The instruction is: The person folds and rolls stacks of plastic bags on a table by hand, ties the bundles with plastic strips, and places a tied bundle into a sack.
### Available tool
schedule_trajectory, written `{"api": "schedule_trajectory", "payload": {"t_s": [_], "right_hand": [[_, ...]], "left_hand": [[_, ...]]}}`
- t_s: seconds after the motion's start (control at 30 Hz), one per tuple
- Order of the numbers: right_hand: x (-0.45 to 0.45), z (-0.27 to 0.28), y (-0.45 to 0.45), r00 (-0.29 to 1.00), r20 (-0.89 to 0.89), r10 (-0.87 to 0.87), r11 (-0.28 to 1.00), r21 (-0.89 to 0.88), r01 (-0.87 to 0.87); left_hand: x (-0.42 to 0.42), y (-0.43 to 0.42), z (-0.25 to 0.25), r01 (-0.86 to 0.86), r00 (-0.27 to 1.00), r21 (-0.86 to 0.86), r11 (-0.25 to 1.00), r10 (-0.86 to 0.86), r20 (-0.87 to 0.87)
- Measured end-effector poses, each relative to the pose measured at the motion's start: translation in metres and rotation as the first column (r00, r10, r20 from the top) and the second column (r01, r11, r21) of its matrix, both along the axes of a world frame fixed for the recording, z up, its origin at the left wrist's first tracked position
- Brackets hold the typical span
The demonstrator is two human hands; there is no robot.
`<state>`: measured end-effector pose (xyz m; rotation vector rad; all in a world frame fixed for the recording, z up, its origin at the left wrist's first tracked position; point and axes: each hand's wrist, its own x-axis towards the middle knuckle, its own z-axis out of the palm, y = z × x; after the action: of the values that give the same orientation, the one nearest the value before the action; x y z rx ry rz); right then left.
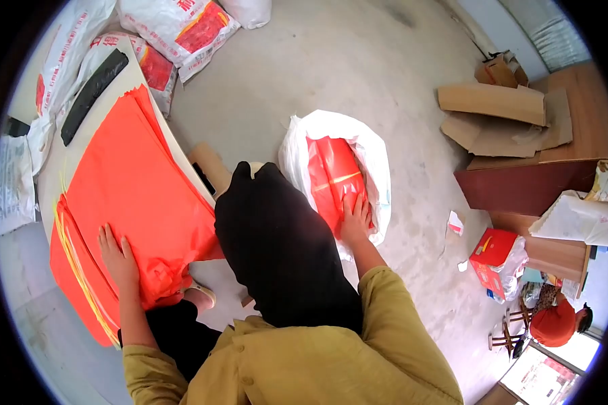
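My left hand (120, 262) lies flat, fingers stretched out, on a broad stack of red plastic sheets or bags (128, 175) on the table. Along the stack's left side runs a bunch of thin yellow strips (74, 253). To my right, a white sack (290, 155) stands on the floor with its mouth open and its rim folded out. Inside it sits a folded red bundle (327, 162) with a yellow band (336, 181) across it. My right hand (356, 217) rests on this bundle with its fingers apart.
A long black object (94, 94) lies on the table's far part. Printed white sacks (175, 30) stand beyond it. On the right are a flattened cardboard box (496, 111), a brown cabinet (520, 185) and a red box (494, 250). A person in red (552, 324) sits at lower right.
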<state>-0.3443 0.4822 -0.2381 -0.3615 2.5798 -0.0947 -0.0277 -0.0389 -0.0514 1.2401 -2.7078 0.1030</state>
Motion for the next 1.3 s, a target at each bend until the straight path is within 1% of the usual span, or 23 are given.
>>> {"api": "schedule_trajectory", "payload": {"t_s": [0.07, 0.1, 0.17, 0.2, 0.3, 0.4, 0.5, 0.6, 0.7, 0.73, 0.77, 0.83, 0.87, 0.93, 0.97, 1.0, 1.07, 1.1, 1.13, 1.17, 1.23, 1.27, 1.3], "right_hand": [[-0.004, -0.021, 0.007, 1.000, -0.013, -0.003, 0.998, -0.060, 0.002], [-0.006, -0.022, 0.009, 1.000, -0.018, -0.005, 0.996, -0.088, 0.004], [-0.015, -0.020, 0.016, 0.999, 0.040, 0.020, 0.996, -0.083, -0.016], [-0.020, -0.013, 0.013, 0.997, 0.065, 0.035, 0.996, -0.082, -0.030], [-0.028, 0.037, -0.008, 0.990, 0.072, -0.118, 0.950, -0.283, 0.133], [-0.040, 0.004, -0.025, 0.985, -0.166, -0.050, 0.861, -0.507, -0.042], [-0.077, 0.010, -0.072, 0.948, -0.314, 0.049, 0.895, -0.407, -0.181], [-0.111, -0.017, -0.100, 0.914, -0.381, 0.139, 0.913, -0.309, -0.267], [-0.127, -0.026, -0.110, 0.952, -0.225, 0.209, 0.952, -0.175, -0.250], [-0.130, -0.033, -0.113, 0.959, -0.231, 0.167, 0.957, -0.194, -0.214], [-0.134, -0.036, -0.112, 0.967, -0.193, 0.164, 0.957, -0.205, -0.204], [-0.137, -0.023, -0.110, 0.981, -0.118, 0.156, 0.959, -0.221, -0.179], [-0.136, -0.017, -0.109, 0.969, -0.176, 0.172, 0.956, -0.206, -0.207], [-0.141, -0.012, -0.095, 0.986, -0.156, 0.052, 0.845, -0.520, -0.126], [-0.144, -0.008, -0.094, 0.991, -0.134, 0.006, 0.744, -0.662, -0.094], [-0.127, -0.017, -0.091, 0.931, -0.349, -0.104, 0.783, -0.606, -0.140], [-0.089, -0.026, -0.076, 0.856, -0.517, -0.018, 0.752, -0.571, -0.330], [-0.067, -0.023, -0.074, 0.787, -0.615, 0.050, 0.726, -0.519, -0.452], [-0.048, -0.020, -0.073, 0.699, -0.706, 0.108, 0.686, -0.456, -0.567], [-0.036, -0.019, -0.070, 0.959, -0.281, -0.035, 0.565, -0.798, -0.213], [-0.036, -0.014, -0.058, 0.994, 0.053, -0.093, 0.486, -0.869, 0.092], [-0.042, -0.005, -0.063, 0.987, -0.148, -0.061, 0.546, -0.833, -0.091], [-0.051, 0.006, -0.050, 0.937, -0.341, -0.072, 0.607, -0.761, -0.230]], "left_hand": [[-0.001, 0.003, 0.002, -0.007, 1.000, 0.004, 1.000, 0.007, 0.000], [-0.001, 0.003, 0.003, -0.010, 1.000, 0.007, 1.000, 0.010, 0.001], [0.001, 0.001, 0.000, -0.005, 1.000, 0.003, 1.000, 0.005, 0.004], [0.001, 0.000, 0.000, -0.005, 1.000, 0.000, 1.000, 0.005, 0.001], [0.000, 0.001, -0.001, -0.023, 1.000, 0.001, 1.000, 0.023, -0.005], [0.002, 0.000, -0.002, -0.015, 1.000, -0.004, 1.000, 0.015, 0.000], [-0.003, 0.005, 0.005, -0.006, 1.000, 0.018, 1.000, 0.006, -0.007], [0.000, 0.002, 0.002, 0.013, 1.000, -0.002, 1.000, -0.013, 0.003], [-0.001, 0.006, 0.004, 0.008, 1.000, 0.021, 1.000, -0.008, -0.011], [-0.002, 0.007, 0.005, 0.008, 1.000, 0.022, 1.000, -0.008, -0.009], [-0.002, 0.007, 0.006, 0.007, 1.000, 0.023, 1.000, -0.007, -0.010], [-0.003, 0.008, 0.007, 0.007, 1.000, 0.027, 1.000, -0.006, -0.014], [-0.004, 0.010, 0.008, 0.006, 1.000, 0.031, 1.000, -0.006, -0.018], [-0.004, 0.011, 0.006, 0.013, 1.000, 0.032, 0.999, -0.012, -0.015], [-0.004, 0.009, 0.004, 0.011, 1.000, 0.024, 1.000, -0.011, -0.010], [-0.001, 0.007, 0.004, 0.002, 1.000, 0.011, 1.000, -0.002, -0.004], [-0.001, 0.007, 0.004, -0.003, 1.000, 0.024, 1.000, 0.003, 0.003], [0.000, 0.007, 0.004, -0.019, 1.000, 0.024, 1.000, 0.019, 0.006], [0.002, 0.007, 0.002, -0.011, 0.999, 0.021, 1.000, 0.011, -0.035], [0.003, 0.008, 0.001, -0.006, 0.997, 0.014, 1.000, 0.007, -0.074], [-0.003, 0.010, 0.005, -0.068, 0.997, 0.030, 0.997, 0.069, -0.045], [0.006, 0.014, 0.011, -0.109, 0.993, 0.021, 0.994, 0.110, -0.052], [-0.008, 0.015, 0.010, -0.096, 0.994, 0.027, 0.995, 0.097, -0.051]]}}
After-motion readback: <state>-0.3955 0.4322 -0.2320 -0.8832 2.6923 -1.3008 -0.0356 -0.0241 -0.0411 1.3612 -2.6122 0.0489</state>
